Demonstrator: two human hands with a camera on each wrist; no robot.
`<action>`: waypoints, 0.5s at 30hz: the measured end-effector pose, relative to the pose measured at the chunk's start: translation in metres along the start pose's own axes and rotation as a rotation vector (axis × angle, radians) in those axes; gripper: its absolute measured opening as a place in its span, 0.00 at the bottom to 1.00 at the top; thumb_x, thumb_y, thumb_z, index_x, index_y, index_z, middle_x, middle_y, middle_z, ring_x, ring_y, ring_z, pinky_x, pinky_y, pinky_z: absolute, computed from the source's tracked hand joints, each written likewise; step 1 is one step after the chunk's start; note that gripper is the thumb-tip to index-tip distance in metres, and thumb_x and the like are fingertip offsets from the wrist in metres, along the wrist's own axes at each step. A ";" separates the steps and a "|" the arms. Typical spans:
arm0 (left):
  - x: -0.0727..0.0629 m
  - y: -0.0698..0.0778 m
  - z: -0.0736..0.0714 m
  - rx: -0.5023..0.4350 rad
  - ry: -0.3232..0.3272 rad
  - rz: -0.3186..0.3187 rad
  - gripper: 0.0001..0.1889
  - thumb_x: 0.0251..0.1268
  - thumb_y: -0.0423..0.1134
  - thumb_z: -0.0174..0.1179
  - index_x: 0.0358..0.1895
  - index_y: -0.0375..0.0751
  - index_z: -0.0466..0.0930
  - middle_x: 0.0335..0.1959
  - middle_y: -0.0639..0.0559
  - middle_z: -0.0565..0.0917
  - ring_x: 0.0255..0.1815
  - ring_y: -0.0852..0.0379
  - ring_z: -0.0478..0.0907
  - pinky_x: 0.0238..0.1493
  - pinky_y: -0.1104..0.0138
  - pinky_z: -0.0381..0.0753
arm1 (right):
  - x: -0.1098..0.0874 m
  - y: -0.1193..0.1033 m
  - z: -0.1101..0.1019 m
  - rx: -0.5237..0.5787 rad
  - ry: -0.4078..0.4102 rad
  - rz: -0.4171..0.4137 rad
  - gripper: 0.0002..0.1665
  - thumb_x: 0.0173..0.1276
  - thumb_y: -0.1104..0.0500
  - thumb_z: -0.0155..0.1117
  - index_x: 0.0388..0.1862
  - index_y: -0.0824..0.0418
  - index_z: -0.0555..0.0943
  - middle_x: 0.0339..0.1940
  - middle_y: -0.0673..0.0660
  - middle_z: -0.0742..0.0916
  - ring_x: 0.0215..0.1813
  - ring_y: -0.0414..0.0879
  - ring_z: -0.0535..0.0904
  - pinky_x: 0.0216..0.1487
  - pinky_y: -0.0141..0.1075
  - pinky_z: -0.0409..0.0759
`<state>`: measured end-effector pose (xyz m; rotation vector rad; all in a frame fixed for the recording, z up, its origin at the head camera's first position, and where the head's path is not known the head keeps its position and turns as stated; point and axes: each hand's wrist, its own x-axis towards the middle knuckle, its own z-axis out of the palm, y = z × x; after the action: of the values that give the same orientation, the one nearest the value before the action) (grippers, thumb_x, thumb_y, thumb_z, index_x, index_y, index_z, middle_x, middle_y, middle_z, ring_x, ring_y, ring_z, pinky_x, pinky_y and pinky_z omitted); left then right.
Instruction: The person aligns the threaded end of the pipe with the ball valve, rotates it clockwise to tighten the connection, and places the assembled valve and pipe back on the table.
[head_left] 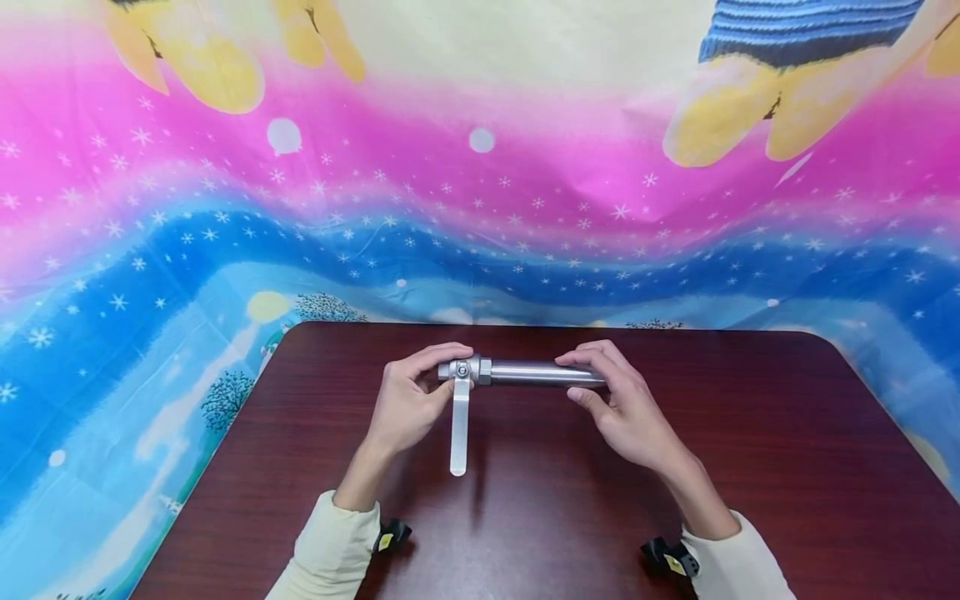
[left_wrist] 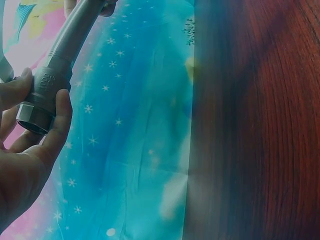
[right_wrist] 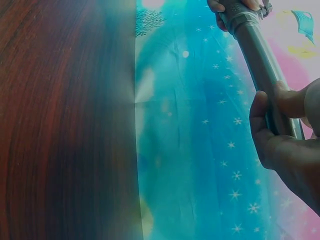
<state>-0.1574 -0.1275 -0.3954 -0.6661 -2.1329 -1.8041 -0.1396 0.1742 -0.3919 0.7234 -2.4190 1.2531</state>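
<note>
Two grips loaded: left grip (head_left: 405,410) pinches the valve (head_left: 476,367), right grip (head_left: 628,417) the pipe (head_left: 525,373), joined in line above the surface (head_left: 540,483). Advisable: brace the valve, keep both coaxial, turn evenly, fingers clear of the lever (head_left: 460,429).

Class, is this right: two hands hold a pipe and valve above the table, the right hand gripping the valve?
Wrong hand: the head view shows the left hand, not the right hand, gripping the valve. The rest stands.

A pink-and-blue snowflake-print cloth backdrop (head_left: 480,200) hangs behind a dark red-brown wood-grain tabletop (head_left: 772,433).
</note>
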 end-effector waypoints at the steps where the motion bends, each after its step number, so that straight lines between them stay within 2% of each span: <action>1: 0.000 0.000 0.000 0.000 0.000 0.000 0.22 0.60 0.14 0.63 0.55 0.33 0.90 0.56 0.39 0.91 0.52 0.62 0.86 0.52 0.74 0.88 | 0.000 0.000 0.000 0.002 0.003 -0.003 0.27 0.68 0.75 0.71 0.63 0.57 0.85 0.57 0.53 0.84 0.56 0.40 0.77 0.49 0.24 0.75; 6: 0.000 0.001 0.000 -0.005 0.003 -0.008 0.23 0.60 0.14 0.63 0.55 0.35 0.90 0.56 0.40 0.91 0.53 0.62 0.86 0.53 0.73 0.88 | 0.001 0.001 0.000 0.020 0.004 -0.002 0.27 0.70 0.74 0.69 0.64 0.53 0.86 0.57 0.53 0.85 0.53 0.38 0.78 0.48 0.23 0.77; 12: 0.000 0.001 -0.001 -0.005 -0.002 -0.016 0.22 0.60 0.15 0.63 0.56 0.34 0.90 0.56 0.41 0.91 0.52 0.61 0.86 0.53 0.72 0.89 | 0.001 0.001 -0.001 0.055 -0.024 0.013 0.25 0.75 0.71 0.65 0.65 0.52 0.85 0.56 0.53 0.85 0.39 0.44 0.82 0.39 0.28 0.83; 15: 0.000 0.001 -0.001 -0.003 -0.003 -0.018 0.23 0.60 0.15 0.62 0.56 0.35 0.90 0.56 0.41 0.91 0.53 0.61 0.86 0.53 0.71 0.89 | 0.001 0.002 -0.002 0.056 -0.041 0.021 0.23 0.78 0.70 0.63 0.66 0.52 0.85 0.54 0.53 0.85 0.35 0.46 0.82 0.37 0.30 0.84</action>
<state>-0.1573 -0.1286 -0.3945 -0.6520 -2.1458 -1.8167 -0.1411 0.1763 -0.3920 0.7478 -2.4395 1.3313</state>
